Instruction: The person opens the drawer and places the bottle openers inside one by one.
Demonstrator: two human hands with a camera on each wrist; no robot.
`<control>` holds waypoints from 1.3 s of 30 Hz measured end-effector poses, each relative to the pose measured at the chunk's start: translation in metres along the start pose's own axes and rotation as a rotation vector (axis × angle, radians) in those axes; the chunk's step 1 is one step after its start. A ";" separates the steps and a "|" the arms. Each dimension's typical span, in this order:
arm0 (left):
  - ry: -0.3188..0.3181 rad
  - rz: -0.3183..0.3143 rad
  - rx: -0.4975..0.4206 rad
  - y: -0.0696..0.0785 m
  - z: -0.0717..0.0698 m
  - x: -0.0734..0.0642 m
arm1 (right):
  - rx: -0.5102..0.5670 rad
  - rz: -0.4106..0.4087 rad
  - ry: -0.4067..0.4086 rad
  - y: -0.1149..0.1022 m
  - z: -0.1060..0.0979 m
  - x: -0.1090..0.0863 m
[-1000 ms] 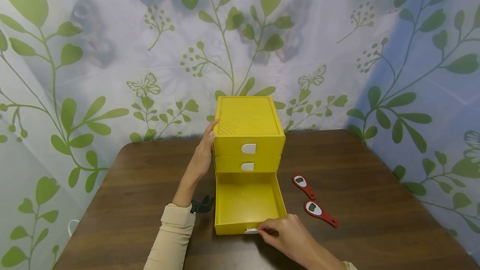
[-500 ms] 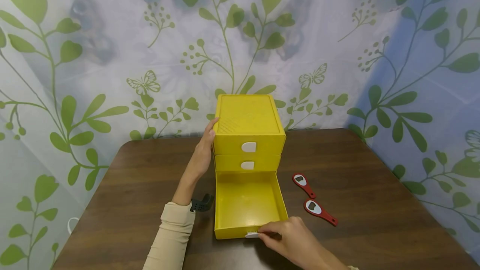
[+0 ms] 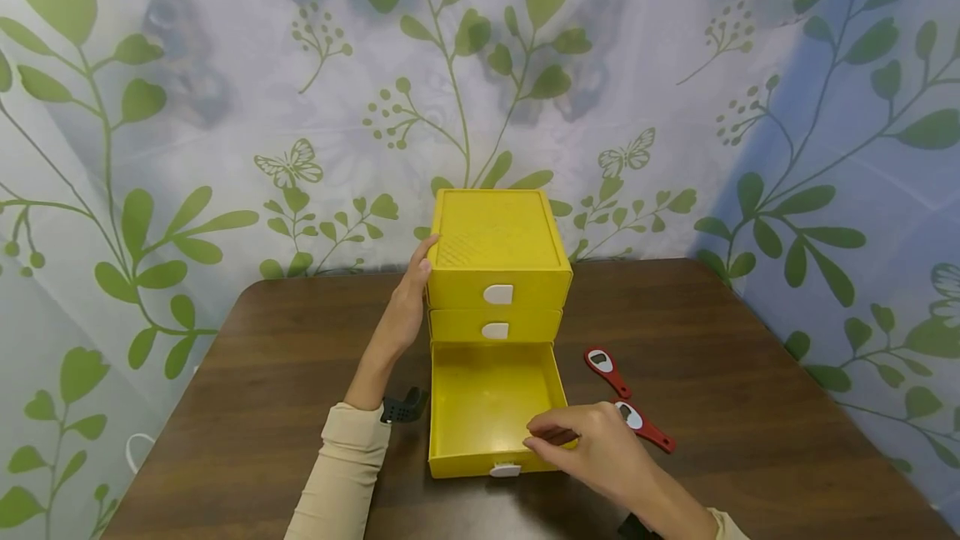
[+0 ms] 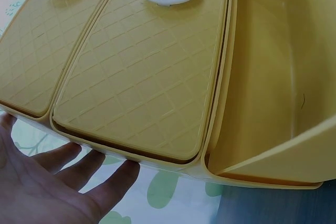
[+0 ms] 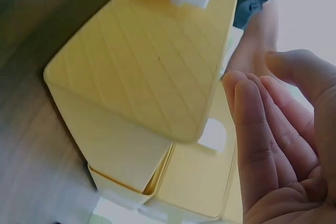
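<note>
A yellow drawer unit [image 3: 495,232] with white tab handles stands on the table. Its bottom drawer [image 3: 459,467] is pulled out, while the two drawers above are closed. Along the unit's left side, my left hand [image 3: 400,313] rests with extended fingers; the left wrist view shows those fingertips [image 4: 126,174] at the side edge. Over the right front corner of the pulled-out drawer is my right hand [image 3: 600,450], holding nothing and apart from the drawer's white handle [image 3: 506,470]. In the right wrist view its fingers [image 5: 252,124] are loosely bent, beside the drawer front [image 5: 142,51].
Two red bottle openers with white ovals lie right of the unit: the farther opener [image 3: 608,372], and the nearer opener [image 3: 654,435], partly behind my right hand. A brown wooden table [image 3: 300,357] carries everything. Behind it hangs a leaf-patterned cloth [image 3: 337,107].
The bottom drawer came slightly farther out towards me. My right hand then let go of its handle and moved up and right. My left hand stays at the unit's side.
</note>
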State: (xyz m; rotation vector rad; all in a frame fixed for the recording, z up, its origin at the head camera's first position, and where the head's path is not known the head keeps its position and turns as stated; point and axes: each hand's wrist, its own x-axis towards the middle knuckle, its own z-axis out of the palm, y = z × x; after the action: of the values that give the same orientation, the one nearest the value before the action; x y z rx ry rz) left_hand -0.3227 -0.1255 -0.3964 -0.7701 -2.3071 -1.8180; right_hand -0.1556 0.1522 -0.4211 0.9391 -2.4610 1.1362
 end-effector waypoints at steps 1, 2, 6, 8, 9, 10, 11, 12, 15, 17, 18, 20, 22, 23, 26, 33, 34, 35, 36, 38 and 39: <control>0.000 0.000 0.000 0.000 0.000 0.000 | -0.001 0.015 0.000 0.001 -0.001 0.001; -0.001 0.000 0.001 0.000 0.000 0.000 | 0.000 0.030 0.000 0.003 -0.002 0.002; 0.000 -0.001 0.004 0.000 0.000 0.000 | 0.005 0.093 0.010 0.011 -0.006 0.005; -0.001 -0.001 0.003 0.000 0.000 0.000 | 0.003 0.120 0.019 0.014 -0.008 0.007; -0.001 -0.001 0.002 0.000 0.000 0.000 | -0.006 0.131 0.024 0.016 -0.009 0.007; -0.001 -0.002 0.001 0.000 0.000 0.000 | -0.014 0.140 0.030 0.018 -0.010 0.008; -0.002 -0.003 0.001 0.000 0.000 0.000 | -0.022 0.152 0.035 0.020 -0.012 0.009; -0.001 -0.004 0.000 0.000 0.000 0.000 | -0.033 0.164 0.043 0.022 -0.013 0.010; 0.000 -0.006 0.003 0.000 0.000 -0.001 | -0.069 0.184 0.069 0.028 -0.018 0.012; -0.001 -0.005 0.002 0.000 0.000 0.000 | -0.099 0.190 0.092 0.032 -0.020 0.013; -0.001 -0.004 0.002 0.000 0.000 0.000 | -0.113 0.188 0.104 0.035 -0.021 0.013; -0.001 -0.001 0.000 0.000 0.000 0.000 | -0.147 0.176 0.130 0.041 -0.024 0.014; -0.001 0.000 -0.002 0.000 0.000 0.000 | -0.173 0.172 0.150 0.047 -0.026 0.015; -0.001 0.000 -0.002 0.000 0.000 0.000 | -0.182 0.176 0.158 0.050 -0.028 0.016; 0.001 -0.001 -0.002 0.000 0.000 0.000 | -0.179 0.214 0.166 0.061 -0.032 0.016; 0.001 0.002 -0.006 -0.002 0.001 0.000 | -0.195 0.301 0.170 0.088 -0.040 0.015; 0.001 0.004 -0.007 -0.002 0.000 0.000 | -0.206 0.307 0.171 0.091 -0.041 0.014; 0.001 0.005 -0.008 -0.002 0.001 0.000 | -0.218 0.312 0.171 0.095 -0.041 0.014; 0.000 0.007 -0.010 -0.002 0.001 0.000 | -0.227 0.317 0.169 0.098 -0.042 0.014; -0.001 0.014 -0.014 -0.002 0.000 0.000 | -0.246 0.328 0.167 0.105 -0.043 0.013; -0.002 0.016 -0.015 -0.002 0.001 0.000 | -0.248 0.336 0.164 0.108 -0.044 0.013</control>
State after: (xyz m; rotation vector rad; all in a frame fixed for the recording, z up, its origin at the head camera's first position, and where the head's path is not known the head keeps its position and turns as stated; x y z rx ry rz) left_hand -0.3234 -0.1253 -0.3984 -0.7899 -2.2845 -1.8302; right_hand -0.2374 0.2316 -0.4487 0.3563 -2.6047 0.9261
